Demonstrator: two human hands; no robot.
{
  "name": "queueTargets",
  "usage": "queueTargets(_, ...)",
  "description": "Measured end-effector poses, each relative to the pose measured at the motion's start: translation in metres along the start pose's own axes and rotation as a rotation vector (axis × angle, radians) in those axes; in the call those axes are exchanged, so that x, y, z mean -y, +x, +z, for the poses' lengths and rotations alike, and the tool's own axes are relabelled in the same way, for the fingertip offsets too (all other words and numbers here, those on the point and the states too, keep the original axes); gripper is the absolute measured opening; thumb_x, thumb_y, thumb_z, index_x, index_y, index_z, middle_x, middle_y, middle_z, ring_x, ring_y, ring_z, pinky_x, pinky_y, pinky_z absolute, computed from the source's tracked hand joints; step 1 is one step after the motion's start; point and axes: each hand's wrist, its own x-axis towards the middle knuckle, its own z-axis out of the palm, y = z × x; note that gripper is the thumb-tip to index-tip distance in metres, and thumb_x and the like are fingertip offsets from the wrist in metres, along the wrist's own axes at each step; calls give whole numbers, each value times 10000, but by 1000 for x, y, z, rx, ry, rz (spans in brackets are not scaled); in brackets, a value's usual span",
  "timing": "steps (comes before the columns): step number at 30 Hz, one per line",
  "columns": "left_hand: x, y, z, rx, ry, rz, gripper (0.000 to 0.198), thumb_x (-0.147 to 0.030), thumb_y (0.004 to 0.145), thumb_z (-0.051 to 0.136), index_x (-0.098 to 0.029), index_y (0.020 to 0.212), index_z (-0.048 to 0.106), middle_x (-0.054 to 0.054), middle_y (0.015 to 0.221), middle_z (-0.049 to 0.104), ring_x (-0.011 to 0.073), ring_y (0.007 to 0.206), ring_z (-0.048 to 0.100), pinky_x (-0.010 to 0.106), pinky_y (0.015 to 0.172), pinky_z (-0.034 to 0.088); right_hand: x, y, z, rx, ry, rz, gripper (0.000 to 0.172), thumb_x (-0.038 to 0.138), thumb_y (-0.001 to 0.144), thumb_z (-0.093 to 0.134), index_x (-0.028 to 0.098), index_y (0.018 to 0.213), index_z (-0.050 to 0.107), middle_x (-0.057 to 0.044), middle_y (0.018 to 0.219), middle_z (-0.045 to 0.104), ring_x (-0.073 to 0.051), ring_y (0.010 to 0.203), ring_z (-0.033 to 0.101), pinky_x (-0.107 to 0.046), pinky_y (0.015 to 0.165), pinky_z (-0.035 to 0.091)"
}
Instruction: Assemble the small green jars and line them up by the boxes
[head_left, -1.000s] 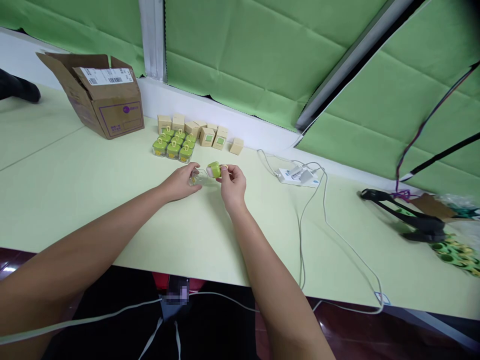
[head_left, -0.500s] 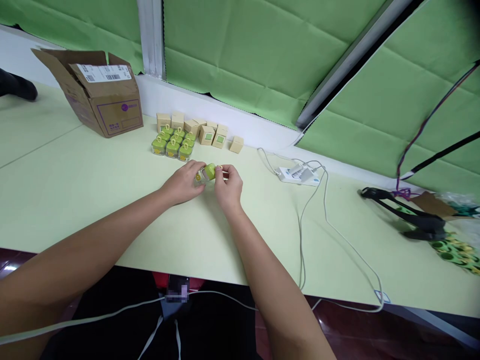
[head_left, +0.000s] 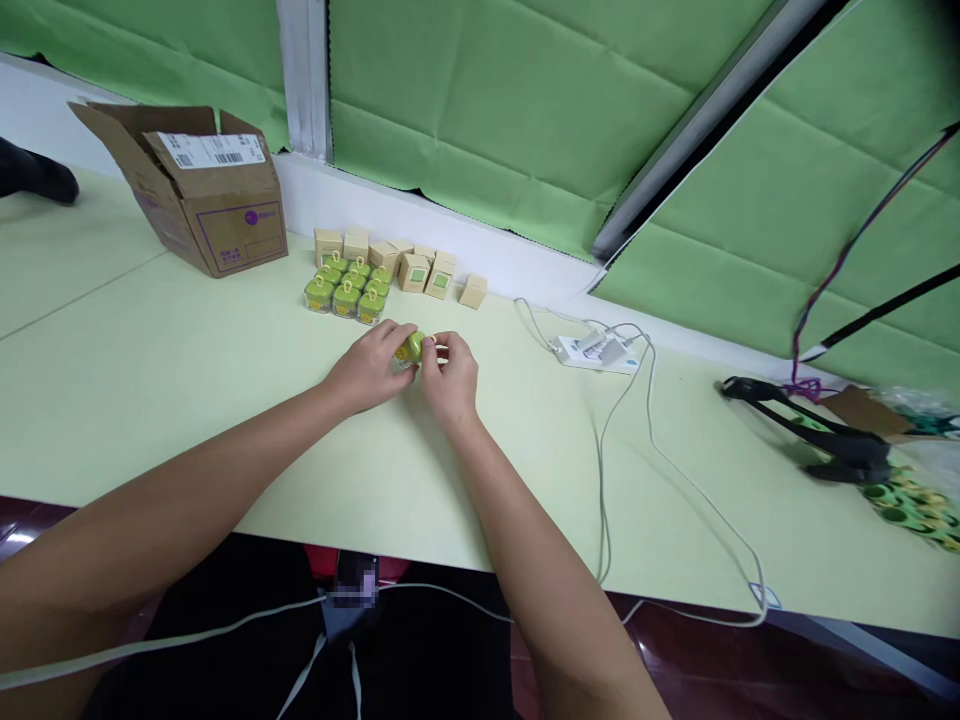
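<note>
Between my hands is a small clear jar with a green lid (head_left: 412, 346), tilted on its side just above the table. My left hand (head_left: 369, 368) is closed around the jar's clear body, and its fingers hide part of it. At the lid end, my right hand (head_left: 451, 375) pinches the lid by its yellow loop, which is mostly covered by the fingertips. Just beyond my left hand, several matching green-lidded jars (head_left: 346, 297) stand upright in close rows, each with a loop on top.
Several small tan cartons (head_left: 413, 271) line the wall behind the jars. An open cardboard box (head_left: 240, 235) stands at the back left. To the right lie a white power strip (head_left: 598, 353) with trailing cables (head_left: 660, 450), and a black stand-like object (head_left: 817, 432) beside green-and-yellow pieces (head_left: 911, 505).
My right hand has shifted slightly left, toward my left hand. The green lid now sits nearer my left fingers, and less of the clear jar body shows.
</note>
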Motion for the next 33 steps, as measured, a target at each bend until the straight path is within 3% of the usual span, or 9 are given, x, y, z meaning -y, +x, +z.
queueTargets(6, -2, -1, -1, -24, -7, 25, 459, -243, 872, 624, -223, 1328, 581, 87, 1151, 648, 234, 1010, 646, 352, 881, 527, -7, 3, 6, 96, 217, 148, 187, 431, 911, 617, 258, 922, 547, 24, 951, 621, -128, 776, 623, -248, 692, 516)
queueTargets(11, -4, 0, -2, -26, -90, -16, 462, -281, 892, 629, -234, 1350, 605, 90, 1200, 637, 206, 969, 646, 347, 875, 543, -9, 5, 10, 95, 356, 196, 220, 439, 892, 640, 253, 913, 526, 43, 890, 582, -107, 744, 583, -222, 667, 512)
queueTargets(15, -6, 1, 0, -45, -263, -111, 442, -338, 887, 662, -242, 1318, 653, 91, 1250, 634, 198, 1000, 652, 336, 862, 578, -6, 4, 9, 84, 364, 209, 228, 436, 879, 651, 249, 906, 523, 37, 891, 573, -108, 710, 564, -225, 615, 501)
queueTargets(22, -8, 0, 6, -137, -405, -185, 420, -277, 837, 711, -224, 1253, 697, 99, 1260, 637, 184, 1007, 654, 325, 864, 593, -5, 3, 9, 87, 323, 170, 294, 490, 856, 674, 240, 902, 527, 28, 909, 586, -103, 702, 563, -230, 623, 498)
queueTargets(27, -7, 2, 4, -126, -508, -211, 369, -293, 892, 670, -198, 1248, 688, 113, 1279, 638, 164, 978, 648, 316, 884, 592, -8, 4, 9, 97, 335, 154, 314, 512, 858, 660, 243, 939, 521, 11, 955, 602, -125, 772, 604, -262, 678, 547)
queueTargets(33, -2, 3, 4, -51, -597, -313, 387, -357, 920, 660, -200, 1273, 684, 114, 1317, 661, 148, 879, 653, 318, 842, 593, -10, 5, 7, 121, 261, 117, 206, 425, 894, 614, 243, 929, 523, 7, 963, 617, -143, 812, 627, -294, 738, 535)
